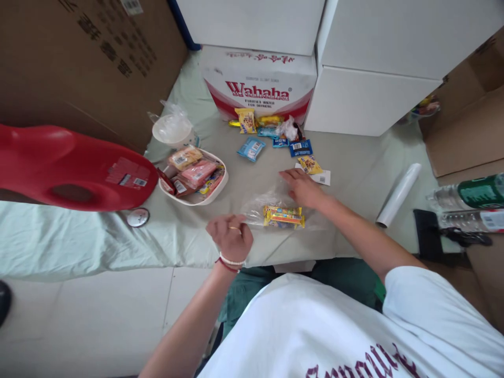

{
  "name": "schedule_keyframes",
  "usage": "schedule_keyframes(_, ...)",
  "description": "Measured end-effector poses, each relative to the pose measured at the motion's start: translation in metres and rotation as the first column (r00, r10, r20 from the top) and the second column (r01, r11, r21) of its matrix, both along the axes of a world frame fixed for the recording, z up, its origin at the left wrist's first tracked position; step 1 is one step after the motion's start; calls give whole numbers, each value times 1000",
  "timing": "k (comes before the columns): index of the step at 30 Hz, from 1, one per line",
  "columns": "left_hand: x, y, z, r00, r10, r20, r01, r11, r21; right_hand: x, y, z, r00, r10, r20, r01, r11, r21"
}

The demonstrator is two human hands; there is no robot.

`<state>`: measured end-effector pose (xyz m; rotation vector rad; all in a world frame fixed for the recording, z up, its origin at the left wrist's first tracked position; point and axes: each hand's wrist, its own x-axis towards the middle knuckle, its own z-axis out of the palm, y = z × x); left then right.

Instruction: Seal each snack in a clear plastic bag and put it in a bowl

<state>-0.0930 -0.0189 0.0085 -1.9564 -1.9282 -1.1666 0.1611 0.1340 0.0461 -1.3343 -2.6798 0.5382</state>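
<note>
A clear plastic bag [255, 206] lies flat near the table's front edge, with several yellow-wrapped snack bars [283, 216] inside or on it; which of the two I cannot tell. My left hand [230, 237] is closed at the bag's left end, its fingers curled around that edge. My right hand [306, 189] reaches over the bag's upper right side, fingers stretched out and palm down. Just beyond those fingers, a small yellow snack packet [310, 164] rests on a white card [323, 177].
A white bowl [221, 185] of wrapped snacks stands at left, below a paper cup [173, 132]. A red jug [79, 168] lies at far left. Blue packets [251, 149] are scattered before the Wahaba-style water carton [260, 79]. A white roll [399, 194] and plastic bottles [480, 191] lie right.
</note>
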Motion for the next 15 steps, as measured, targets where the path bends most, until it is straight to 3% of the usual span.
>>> schedule_keyframes(3,16,-11,6,950,-292,-109,278,952,-125,-20,16,-14,996,86,-27,-86,996,-3)
schedule_keyframes(5,25,-7,9,920,-375,-116,326,895,-306,-28,26,-18,993,115,-21,-116,992,-52)
schedule_keyframes(8,33,6,10,922,-378,-86,281,806,-521,-36,38,-15,992,126,-29,-129,979,-157)
schedule_keyframes(10,34,13,10,929,-365,-65,261,767,-586,-38,44,-11,997,62,-47,-70,978,-196)
schedule_keyframes(15,37,15,12,943,-320,-91,205,773,-600,-36,39,6,995,-86,-47,73,970,-232)
